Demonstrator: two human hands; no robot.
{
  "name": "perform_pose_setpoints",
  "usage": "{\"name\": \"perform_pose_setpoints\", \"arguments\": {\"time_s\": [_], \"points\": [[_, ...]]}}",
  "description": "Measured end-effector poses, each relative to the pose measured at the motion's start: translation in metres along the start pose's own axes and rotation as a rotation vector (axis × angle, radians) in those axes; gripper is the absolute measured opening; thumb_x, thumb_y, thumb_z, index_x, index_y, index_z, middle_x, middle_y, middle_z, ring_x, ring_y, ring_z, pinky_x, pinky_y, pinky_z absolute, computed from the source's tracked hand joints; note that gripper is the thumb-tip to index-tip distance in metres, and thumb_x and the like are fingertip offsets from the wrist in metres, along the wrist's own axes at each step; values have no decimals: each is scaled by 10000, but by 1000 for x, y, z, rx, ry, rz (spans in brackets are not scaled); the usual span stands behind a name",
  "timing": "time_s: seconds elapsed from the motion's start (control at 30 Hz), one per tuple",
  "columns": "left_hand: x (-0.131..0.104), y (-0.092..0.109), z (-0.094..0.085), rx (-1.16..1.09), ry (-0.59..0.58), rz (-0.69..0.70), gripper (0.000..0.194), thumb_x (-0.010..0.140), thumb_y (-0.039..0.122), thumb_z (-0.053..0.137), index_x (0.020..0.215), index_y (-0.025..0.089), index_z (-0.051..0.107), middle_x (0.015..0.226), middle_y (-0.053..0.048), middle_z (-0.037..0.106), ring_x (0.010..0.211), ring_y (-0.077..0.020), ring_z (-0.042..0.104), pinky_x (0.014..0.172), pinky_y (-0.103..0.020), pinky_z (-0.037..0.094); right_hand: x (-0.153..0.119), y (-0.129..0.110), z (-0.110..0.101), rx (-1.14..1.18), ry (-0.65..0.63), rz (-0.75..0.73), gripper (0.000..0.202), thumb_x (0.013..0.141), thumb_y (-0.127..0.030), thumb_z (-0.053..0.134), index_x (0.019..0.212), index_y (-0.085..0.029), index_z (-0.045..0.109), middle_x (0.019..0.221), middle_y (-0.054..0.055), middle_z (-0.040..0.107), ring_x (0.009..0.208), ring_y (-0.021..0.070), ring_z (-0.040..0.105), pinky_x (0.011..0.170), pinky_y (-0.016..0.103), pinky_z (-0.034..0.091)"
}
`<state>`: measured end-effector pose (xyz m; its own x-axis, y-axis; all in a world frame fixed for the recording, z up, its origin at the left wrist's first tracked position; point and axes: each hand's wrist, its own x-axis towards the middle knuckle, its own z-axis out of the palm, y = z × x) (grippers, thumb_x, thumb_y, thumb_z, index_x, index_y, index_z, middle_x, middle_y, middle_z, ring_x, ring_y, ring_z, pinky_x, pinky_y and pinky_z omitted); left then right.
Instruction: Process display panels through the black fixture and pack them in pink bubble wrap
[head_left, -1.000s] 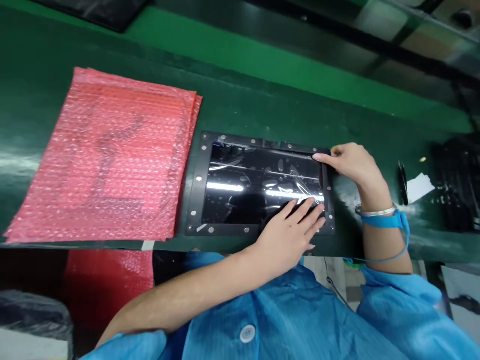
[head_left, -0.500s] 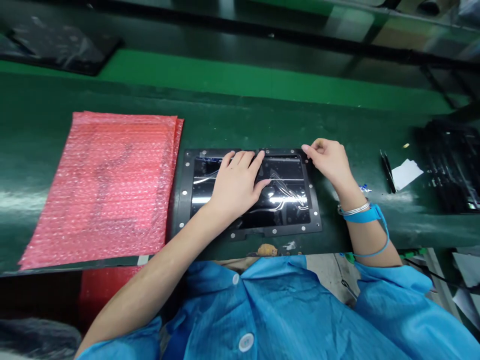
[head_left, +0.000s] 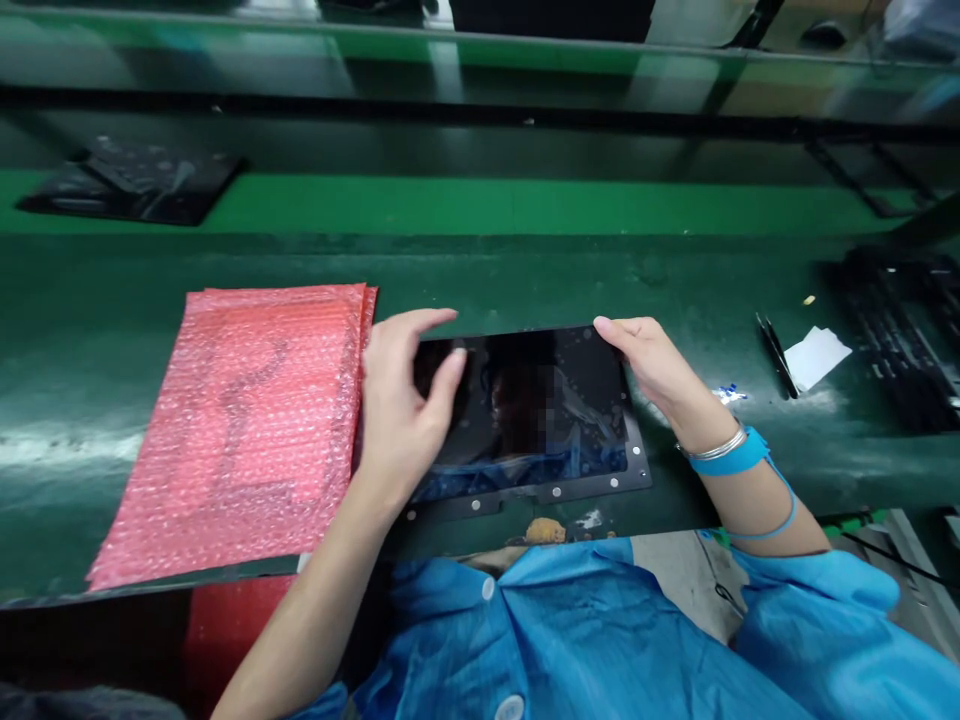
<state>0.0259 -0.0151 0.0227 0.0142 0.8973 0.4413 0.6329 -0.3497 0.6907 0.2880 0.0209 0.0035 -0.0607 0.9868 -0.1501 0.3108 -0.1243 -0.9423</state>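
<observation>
A black glass display panel lies in front of me within a dark flat frame dotted with round silver spots. The far edge of the panel looks lifted, and its glossy face carries a dark reflection. My right hand pinches the panel's far right corner, thumb in front and fingers curled behind. Over the panel's left end hovers my left hand, thumb and forefinger spread apart with nothing between them. The left part of frame and panel is hidden beneath that hand.
Pink bubble-wrap bags are stacked at left. At right lie black tweezers, a white paper piece, blue-and-white scraps and a stack of black parts. Another dark panel rests at the back left.
My left hand has come off the panel's middle and moved left, fingers parting. My right hand now grips the corner, and the panel's far side has tilted up. The camera view has shifted.
</observation>
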Motion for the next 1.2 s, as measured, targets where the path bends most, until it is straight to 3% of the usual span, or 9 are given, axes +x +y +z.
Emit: {"name": "perform_pose_setpoints", "arguments": {"time_s": [0.1, 0.27, 0.4, 0.57, 0.67, 0.77, 0.87, 1.03, 1.2], "points": [[-6, -21, -9, -190, 172, -236, 248, 912, 416, 667, 1096, 250, 652, 1121, -37, 699, 1117, -243, 633, 1059, -418, 463, -1, 2, 5, 44, 48, -32, 728, 685, -913, 592, 555, -256, 306, 552, -16, 340, 588, 158, 410, 535, 302, 333], [-3, -40, -5, -648, 240, -657, 305, 741, 474, 783, 674, 212, 642, 610, 0, 620, 727, -215, 681, 754, -354, 587, -3, 0, 8, 69, 98, -46, 705, 739, -885, 576, 576, -252, 310, 577, -29, 308, 593, 141, 374, 541, 295, 304], [0, -43, -9, -813, 429, -746, 216, 755, 356, 784, 668, 195, 670, 657, -4, 691, 653, -168, 668, 731, -312, 601, -6, -7, 6, 115, 3, -58, 707, 660, -885, 661, 599, -239, 378, 595, -48, 346, 591, 114, 342, 550, 276, 307], [1, -53, -17, -918, 637, -752, 178, 857, 320, 702, 741, 188, 676, 798, -18, 746, 837, -186, 723, 895, -335, 601, -10, -13, 4, 198, -368, -23, 577, 734, -764, 718, 698, -202, 594, 634, 11, 611, 588, 142, 570, 556, 274, 433], [3, -56, -17, -927, 689, -718, 157, 886, 309, 661, 802, 184, 703, 825, -16, 752, 921, -196, 731, 965, -349, 586, -13, -11, 11, 310, -356, -18, 522, 762, -703, 745, 745, -194, 632, 647, 42, 679, 584, 165, 653, 539, 268, 476], [4, -55, -19, -882, 621, -693, 170, 885, 345, 691, 823, 187, 710, 856, 4, 765, 947, -188, 728, 971, -332, 582, -14, -7, 17, 398, -279, 3, 515, 728, -678, 795, 724, -193, 622, 622, 49, 693, 548, 174, 675, 500, 256, 481], [2, -47, -22, -893, 452, -655, 274, 845, 447, 749, 862, 175, 723, 943, -18, 776, 986, -197, 721, 909, -294, 600, -11, -5, 18, 469, -197, 25, 513, 692, -658, 834, 706, -189, 625, 597, 51, 697, 521, 174, 678, 479, 245, 480], [-10, -33, -25, -882, 98, -734, 414, 607, 384, 942, 860, 151, 711, 845, -40, 739, 678, -149, 691, 560, -215, 574, -2, 0, 10, 552, -30, 51, 560, 616, -672, 872, 679, -193, 590, 618, 83, 726, 512, 161, 668, 480, 233, 486], [2, -32, -21, -844, 80, -738, 391, 557, 266, 934, 833, 146, 685, 772, -16, 692, 636, -143, 660, 542, -231, 579, 3, 0, 5, 512, -2, 43, 571, 700, -708, 800, 770, -162, 649, 749, 136, 771, 542, 149, 662, 511, 245, 503]]}}
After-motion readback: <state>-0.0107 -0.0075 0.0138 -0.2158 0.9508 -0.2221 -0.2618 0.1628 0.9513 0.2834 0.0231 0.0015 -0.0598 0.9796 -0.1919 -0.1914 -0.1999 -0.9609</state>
